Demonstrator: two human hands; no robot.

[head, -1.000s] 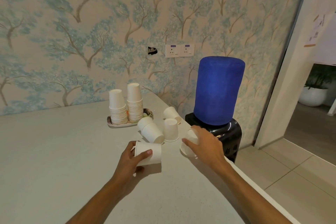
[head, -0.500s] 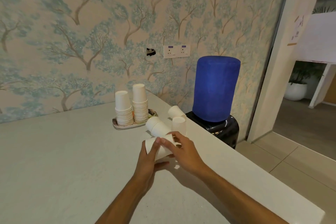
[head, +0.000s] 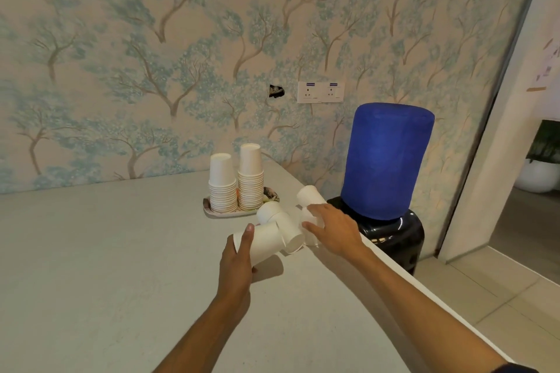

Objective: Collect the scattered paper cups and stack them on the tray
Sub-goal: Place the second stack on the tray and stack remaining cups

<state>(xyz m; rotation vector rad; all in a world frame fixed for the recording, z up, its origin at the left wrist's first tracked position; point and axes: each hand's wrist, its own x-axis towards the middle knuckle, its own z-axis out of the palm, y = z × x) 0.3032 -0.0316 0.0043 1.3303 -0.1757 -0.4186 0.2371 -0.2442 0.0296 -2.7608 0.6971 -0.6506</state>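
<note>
- Cup (head: 263, 242) lies sideways at frame centre, clamped in my left hand (head: 238, 263).
- Right hand (head: 335, 228), fingers spread apart, rests over another cup (head: 309, 222) just right of it.
- Tray (head: 212, 211) above holds two stacks.

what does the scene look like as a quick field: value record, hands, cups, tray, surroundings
left hand: left hand grips a held cup on its side
right hand: right hand rests on an upright cup, grasp not clear
loose cups: lying cup between the hands; far cup tipped near the counter edge
tray: tray by the wall holds the short stack and tall stack
surface: counter
surroundings: water dispenser right of the counter; wall sockets
</note>
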